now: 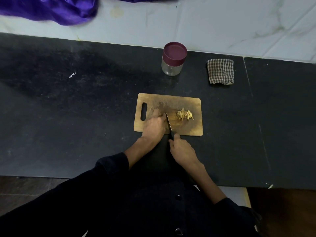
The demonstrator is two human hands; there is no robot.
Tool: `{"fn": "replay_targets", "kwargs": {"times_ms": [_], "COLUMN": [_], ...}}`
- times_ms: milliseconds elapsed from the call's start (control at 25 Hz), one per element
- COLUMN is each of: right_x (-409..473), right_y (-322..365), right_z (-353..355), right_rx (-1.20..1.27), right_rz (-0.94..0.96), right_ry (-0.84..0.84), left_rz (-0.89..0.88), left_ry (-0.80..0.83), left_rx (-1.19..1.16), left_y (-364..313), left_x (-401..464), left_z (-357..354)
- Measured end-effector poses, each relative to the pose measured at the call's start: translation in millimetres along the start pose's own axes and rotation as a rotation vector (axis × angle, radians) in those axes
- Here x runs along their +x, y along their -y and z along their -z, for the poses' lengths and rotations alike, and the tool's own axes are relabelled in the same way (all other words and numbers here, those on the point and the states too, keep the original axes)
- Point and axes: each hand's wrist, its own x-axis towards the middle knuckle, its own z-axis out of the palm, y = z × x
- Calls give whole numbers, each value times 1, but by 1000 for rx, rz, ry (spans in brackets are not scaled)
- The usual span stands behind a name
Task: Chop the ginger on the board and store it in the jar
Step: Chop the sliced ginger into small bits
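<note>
Nearest the counter's [68, 134] front edge, the right hand [182, 150] has its fingers curled round the black handle of a knife [169, 124], the thumb lying along the top of the handle. The dark blade reaches forward over the front edge of the wooden chopping board [171, 101], its tip close to the middle of the board. Just left of the blade, the left hand [154, 124] rests on the board with its fingers held together and bent down toward the wood; whether they hold down a piece of ginger beneath them I cannot tell. On the board's right half, apart from the blade, lies the chopped ginger [184, 115]: a small loose heap of pale yellow-tan slivers, thin and uneven. The board's handle slot is at its left end. Farther back, near the counter's rear edge, stands the clear jar [172, 67], its maroon lid [174, 52] on. To its right lies a folded checked cloth [220, 71].
</note>
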Motion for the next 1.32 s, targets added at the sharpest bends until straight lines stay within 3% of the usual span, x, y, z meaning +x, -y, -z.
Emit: {"fn": "replay_targets", "kwargs": {"times_ms": [160, 360, 440, 760, 1080, 1320], "right_x": [0, 0, -1, 1, -13, -15], "right_y": [-6, -3, 3, 0, -32, -46], "right_z": [2, 5, 2, 3, 15, 24], "right_rx": [70, 66, 34, -5, 81, 87], "right_rz": [-72, -22, 20, 1, -29, -4], "right_ry": [-75, -92, -71, -58, -240, -354], "left_rz": [6, 151, 159, 151, 118, -165], "left_ry": [-20, -82, -86, -101, -38, -105], "left_rx": [-39, -514, -576, -577, -572, -272], "left_y": [3, 14, 17, 16, 15, 7], "left_x": [0, 5, 5, 1, 1, -11], "left_z": [-4, -2, 1, 3, 8, 7]}}
